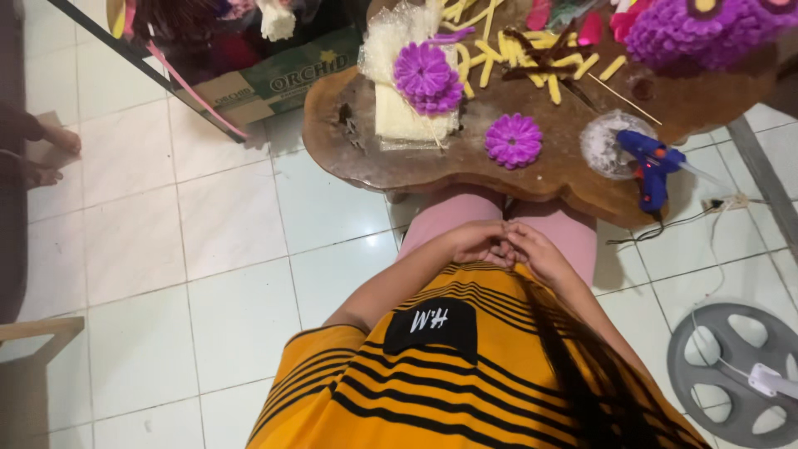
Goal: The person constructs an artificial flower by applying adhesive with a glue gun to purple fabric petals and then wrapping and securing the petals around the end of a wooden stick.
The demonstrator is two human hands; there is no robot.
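Purple, twice over: one petalled flower (426, 76) sitting on a pale foam pad (403, 125), a second flower (513, 140) lying bare on the wooden tabletop (349, 158) just beside it. Both looking whole and finished. Further back, a larger purple bloom (706, 29) at the far right edge, also made up.

Loose and unused, by the look of it: a scatter of yellow strips (499, 50) across the back of the tabletop, a thin wooden stick (623, 98), a crumpled clear bag (391, 37). Blue glue gun (651, 162) lying on its side at the near right edge, touching a round clear dish (607, 145), its cord (665, 229) trailing down to the floor. Untouched by either hand.

Left hand (475, 241) and right hand (536, 254) well apart from all of that, down in the lap over pink trousers (449, 212), below the tabletop's near edge. Fingers loosely curled, tips meeting. Hard to tell whether anything small sits pinched between them; nothing showing.

Judging from the spread: several flowers done, plenty of yellow material left over, no piece visibly under way on the tabletop.

Around: white floor tiles (208, 249), a cardboard box (266, 83) behind the tabletop, a grey fan base (731, 366) at the lower right, another person's foot (58, 137) at the left edge.
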